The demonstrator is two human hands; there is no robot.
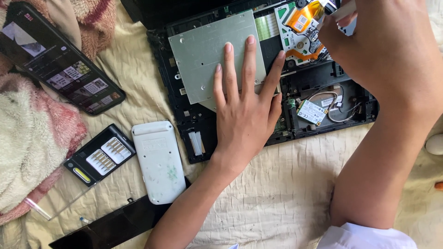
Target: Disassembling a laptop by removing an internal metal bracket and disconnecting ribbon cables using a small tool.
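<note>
An opened black laptop base lies on a cream quilted cloth, its inner boards and cables exposed. My left hand rests flat, fingers spread, on the grey metal drive cover in the laptop's middle. My right hand is at the upper right, closed around a thin tool whose tip is over the green circuit board with an orange ribbon cable. A small wireless card with thin wires sits in the lower right bay.
A smartphone with a lit screen lies at the upper left on a fuzzy blanket. A black case of screwdriver bits, a white oblong plastic case and a long black panel lie on the cloth at the lower left.
</note>
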